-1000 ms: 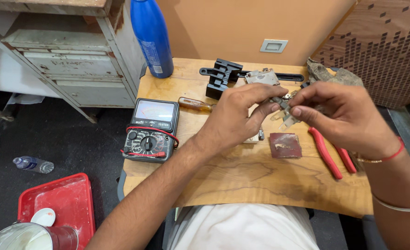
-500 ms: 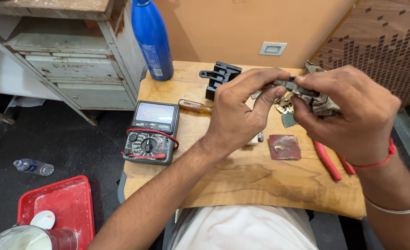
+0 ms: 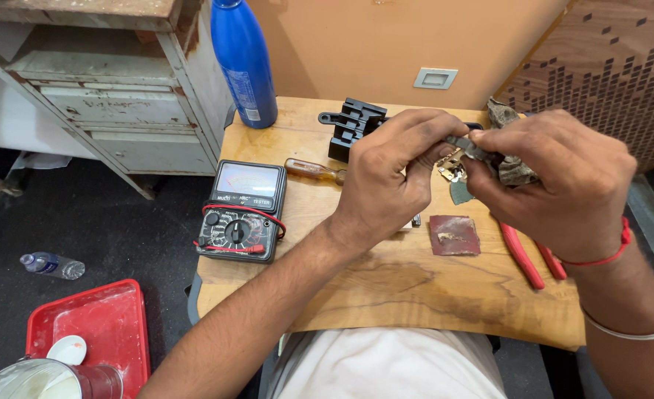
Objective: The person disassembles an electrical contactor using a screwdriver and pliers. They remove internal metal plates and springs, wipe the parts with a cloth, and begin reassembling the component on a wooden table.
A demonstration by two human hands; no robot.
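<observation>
Where the two hands meet above the far side of the wooden board (image 3: 386, 295), most of the held piece is covered: the left hand (image 3: 386, 181) pinches one end with curled fingers, the right hand (image 3: 556, 181) grips the other, and only a narrow grey-brown metal part (image 3: 482, 151) shows between them, its shape hard to make out. Small pale metal bits (image 3: 452, 172) hang just under it, too small to identify. A black plastic block (image 3: 353, 127) sits behind the left hand, partly hidden. Red-handled pliers (image 3: 528, 255), jaws concealed under the right wrist. Square of reddish-brown abrasive paper (image 3: 454, 235), lying flat. Analogue multimeter (image 3: 242, 210), leads wrapped round it. Amber-handled screwdriver (image 3: 314, 171), tip hidden. Blue bottle (image 3: 244, 63), top cut off
</observation>
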